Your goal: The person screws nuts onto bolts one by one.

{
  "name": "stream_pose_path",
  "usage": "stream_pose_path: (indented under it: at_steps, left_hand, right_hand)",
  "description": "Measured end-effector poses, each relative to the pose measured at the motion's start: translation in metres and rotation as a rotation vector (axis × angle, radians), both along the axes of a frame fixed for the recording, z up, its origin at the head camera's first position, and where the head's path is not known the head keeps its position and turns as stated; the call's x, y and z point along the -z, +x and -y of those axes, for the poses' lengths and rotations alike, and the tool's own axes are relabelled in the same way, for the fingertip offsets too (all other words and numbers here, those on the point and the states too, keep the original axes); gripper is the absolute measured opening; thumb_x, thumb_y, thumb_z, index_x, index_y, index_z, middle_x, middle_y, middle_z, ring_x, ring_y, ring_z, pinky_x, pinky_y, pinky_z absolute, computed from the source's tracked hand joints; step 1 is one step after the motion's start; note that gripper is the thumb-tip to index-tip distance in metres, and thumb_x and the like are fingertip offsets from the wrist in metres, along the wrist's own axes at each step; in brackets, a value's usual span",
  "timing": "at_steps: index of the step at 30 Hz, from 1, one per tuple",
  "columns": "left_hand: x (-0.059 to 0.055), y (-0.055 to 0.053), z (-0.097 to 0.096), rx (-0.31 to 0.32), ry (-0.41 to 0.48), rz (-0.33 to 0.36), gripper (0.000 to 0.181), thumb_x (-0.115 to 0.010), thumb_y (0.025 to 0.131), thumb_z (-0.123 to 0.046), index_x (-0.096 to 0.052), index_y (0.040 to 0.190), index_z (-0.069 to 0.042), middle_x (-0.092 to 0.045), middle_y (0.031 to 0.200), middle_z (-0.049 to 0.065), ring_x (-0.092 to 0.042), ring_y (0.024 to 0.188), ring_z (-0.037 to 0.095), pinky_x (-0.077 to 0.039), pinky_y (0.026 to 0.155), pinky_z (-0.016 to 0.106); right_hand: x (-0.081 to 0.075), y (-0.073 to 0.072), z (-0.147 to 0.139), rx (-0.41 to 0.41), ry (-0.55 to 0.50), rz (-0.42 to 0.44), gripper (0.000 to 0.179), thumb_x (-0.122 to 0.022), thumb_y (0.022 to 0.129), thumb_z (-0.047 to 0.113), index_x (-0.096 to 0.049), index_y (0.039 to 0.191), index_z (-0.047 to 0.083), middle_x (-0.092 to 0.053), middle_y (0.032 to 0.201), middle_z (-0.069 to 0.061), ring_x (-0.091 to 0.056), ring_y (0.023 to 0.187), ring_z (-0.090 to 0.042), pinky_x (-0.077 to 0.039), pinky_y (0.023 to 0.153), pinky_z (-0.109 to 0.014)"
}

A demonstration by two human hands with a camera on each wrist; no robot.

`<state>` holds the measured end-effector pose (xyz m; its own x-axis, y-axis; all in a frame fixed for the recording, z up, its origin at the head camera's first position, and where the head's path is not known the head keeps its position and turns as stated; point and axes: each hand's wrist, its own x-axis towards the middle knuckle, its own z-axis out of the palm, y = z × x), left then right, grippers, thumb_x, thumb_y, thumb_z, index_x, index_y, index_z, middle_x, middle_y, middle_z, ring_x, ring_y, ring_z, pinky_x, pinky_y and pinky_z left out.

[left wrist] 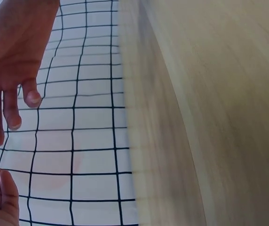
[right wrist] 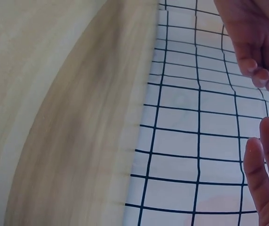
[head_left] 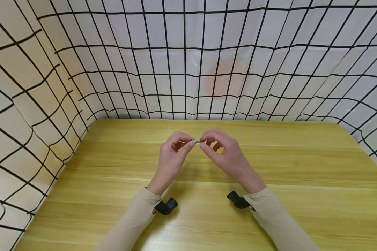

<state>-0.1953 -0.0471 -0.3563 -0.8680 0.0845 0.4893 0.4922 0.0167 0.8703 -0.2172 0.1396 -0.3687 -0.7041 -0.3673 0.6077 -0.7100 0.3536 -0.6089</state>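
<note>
In the head view a small silvery metal bolt (head_left: 199, 142) lies level between the two hands, above the table. My left hand (head_left: 172, 153) pinches its thicker left end between thumb and index finger. The right hand (head_left: 227, 153) has its thumb and index fingertips at the thin shaft's right end, pinching it. The left wrist view shows the left hand (left wrist: 19, 52) at upper left, its other fingers loosely extended. In the right wrist view the right hand (right wrist: 259, 42) is at upper right. The bolt is out of sight in both wrist views.
A wooden table (head_left: 113, 209) spreads beneath the hands. Black-gridded white netting or sheeting (head_left: 194, 62) rises behind its far edge and along both sides. Black wrist devices (head_left: 167, 206) sit at the beige sleeves (head_left: 128, 219).
</note>
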Motion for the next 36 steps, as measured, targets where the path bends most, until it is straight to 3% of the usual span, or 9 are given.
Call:
stream_pose_path:
  at_steps: [10, 17, 20, 24, 28, 36]
  left_hand:
    - [-0.003, 0.003, 0.001, -0.02, -0.038, -0.001, 0.004, -0.066, 0.091, 0.002, -0.068, 0.092, 0.006, -0.063, 0.093, 0.016, -0.057, 0.087, 0.019, -0.043, 0.075, 0.033]
    - [-0.001, 0.001, 0.001, -0.023, -0.032, 0.026, 0.006, -0.067, 0.092, 0.001, -0.068, 0.093, 0.007, -0.066, 0.093, 0.016, -0.058, 0.084, 0.017, -0.044, 0.072, 0.035]
    - [0.012, -0.008, 0.002, -0.02, -0.025, 0.058, 0.008, -0.069, 0.092, -0.005, -0.07, 0.095, 0.002, -0.068, 0.093, 0.01, -0.059, 0.082, 0.017, -0.045, 0.07, 0.031]
    - [0.028, -0.019, 0.004, -0.008, -0.004, 0.116, 0.009, -0.071, 0.091, -0.011, -0.072, 0.096, -0.003, -0.069, 0.092, 0.005, -0.06, 0.081, 0.024, -0.046, 0.067, 0.026]
    - [0.028, -0.02, 0.005, -0.011, -0.011, 0.172, 0.009, -0.072, 0.091, -0.012, -0.073, 0.096, -0.004, -0.069, 0.091, 0.005, -0.059, 0.077, 0.025, -0.043, 0.063, 0.025]
    - [0.028, -0.021, 0.007, 0.004, -0.032, 0.248, 0.013, -0.073, 0.091, -0.012, -0.073, 0.098, -0.002, -0.069, 0.093, 0.01, -0.059, 0.081, 0.02, -0.046, 0.07, 0.027]
  right_hand:
    - [0.0, 0.001, -0.002, 0.016, -0.018, 0.022, 0.007, -0.07, 0.093, 0.01, -0.069, 0.099, 0.014, -0.064, 0.094, 0.005, -0.058, 0.084, -0.011, -0.051, 0.064, -0.03]
    - [-0.001, 0.005, 0.001, 0.047, -0.061, 0.149, 0.009, -0.069, 0.093, 0.007, -0.07, 0.101, 0.007, -0.066, 0.096, 0.0, -0.059, 0.086, -0.014, -0.05, 0.065, -0.03]
    - [-0.01, 0.012, 0.006, 0.062, -0.094, 0.238, 0.01, -0.068, 0.093, 0.003, -0.069, 0.102, 0.003, -0.066, 0.096, -0.005, -0.059, 0.086, -0.016, -0.05, 0.067, -0.033]
    - [-0.004, 0.007, 0.007, 0.023, -0.196, 0.359, 0.012, -0.067, 0.093, 0.003, -0.069, 0.104, 0.002, -0.066, 0.097, -0.009, -0.059, 0.082, -0.024, -0.053, 0.067, -0.037]
    - [0.009, -0.002, 0.006, -0.032, -0.292, 0.412, 0.013, -0.068, 0.093, 0.006, -0.069, 0.105, 0.002, -0.066, 0.097, -0.011, -0.059, 0.08, -0.028, -0.055, 0.064, -0.036]
    - [0.014, -0.002, 0.006, -0.032, -0.308, 0.46, 0.014, -0.07, 0.093, 0.011, -0.068, 0.103, 0.003, -0.065, 0.095, -0.013, -0.057, 0.081, -0.033, -0.054, 0.064, -0.033]
